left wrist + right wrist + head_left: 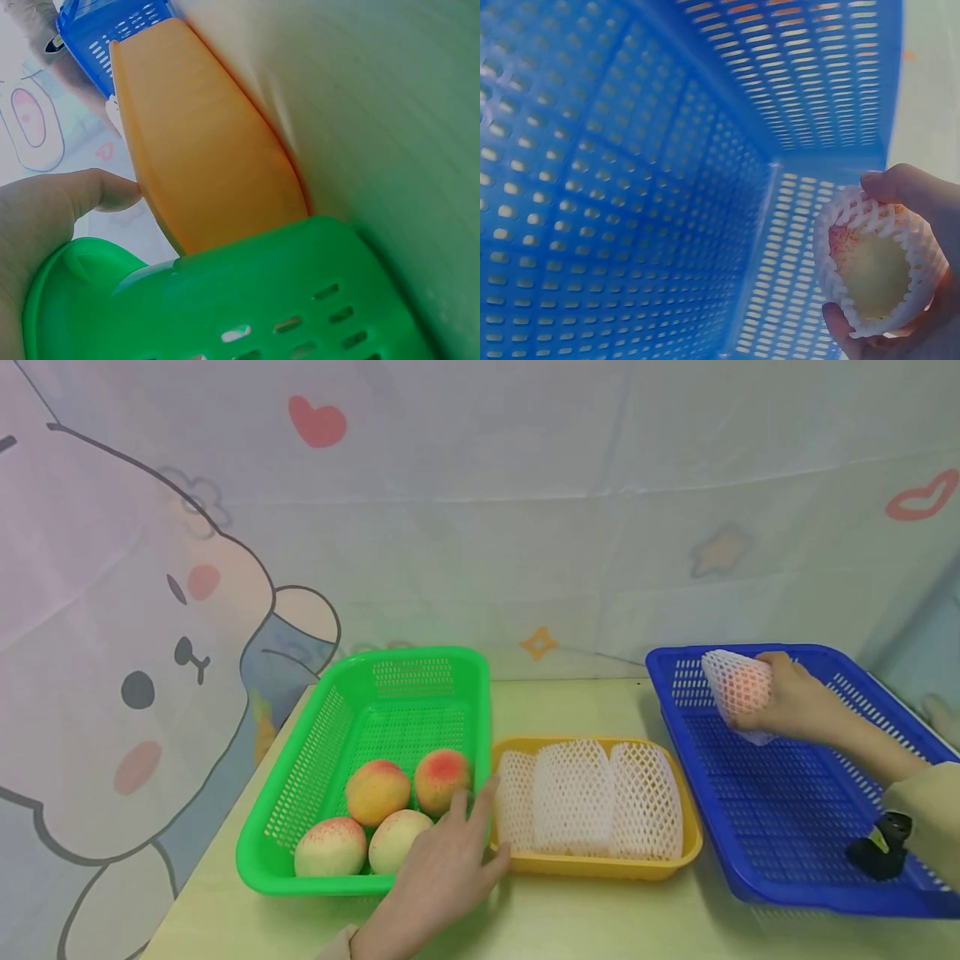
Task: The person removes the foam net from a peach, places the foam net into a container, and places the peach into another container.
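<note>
My right hand (806, 706) grips a peach (874, 270) wrapped in a white foam net (720, 672), above the far left part of the blue basket (723, 843). In the right wrist view, thumb and fingers curl round the netted fruit, whose bare end shows through the net's opening. Over the near right corner of the green basket (258, 872), my left hand (446, 864) has its fingers spread and holds nothing. Its fingertips are close to a red-topped peach (442, 777). Several bare peaches (330, 850) lie in the near half of that basket.
Between the two baskets stands a yellow tray (600, 867) with white foam nets (573, 797) lying in it. A small black thing (877, 852) with a yellow mark is at the right wrist. A printed cloth (480, 527) hangs behind the table (585, 918).
</note>
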